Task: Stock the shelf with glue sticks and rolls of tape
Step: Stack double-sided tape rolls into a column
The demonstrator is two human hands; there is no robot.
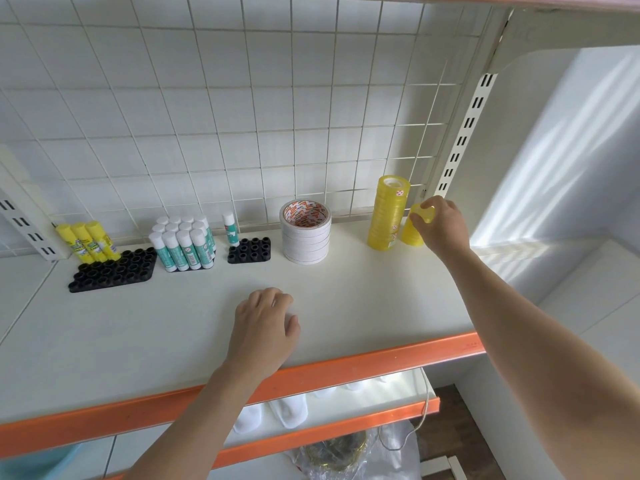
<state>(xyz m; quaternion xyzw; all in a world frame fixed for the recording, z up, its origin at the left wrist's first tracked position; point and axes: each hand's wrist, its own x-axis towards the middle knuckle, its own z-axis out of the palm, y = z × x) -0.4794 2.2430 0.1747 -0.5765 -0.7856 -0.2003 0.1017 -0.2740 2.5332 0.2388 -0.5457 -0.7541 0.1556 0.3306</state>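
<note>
My right hand [440, 223] grips the top of a short stack of yellow tape rolls [412, 233] at the back right of the white shelf [363, 299]. A taller yellow tape stack [388, 213] stands just left of it. A stack of white double-sided tape rolls [305, 232] stands mid-shelf. My left hand [265, 327] rests on the shelf near its front edge, fingers loosely curled, holding nothing. At the back left, three yellow glue sticks [86, 242] stand in a black holder [112, 270]. Several teal glue sticks [183, 242] fill another holder. One teal stick [230, 228] stands in a small black holder [250, 250].
A white wire grid [242, 116] backs the shelf. An orange strip [346, 368] edges its front. A slotted upright [464, 133] stands at the right. On a lower shelf [329, 407] lie white items, and a plastic bag [339, 452] sits below.
</note>
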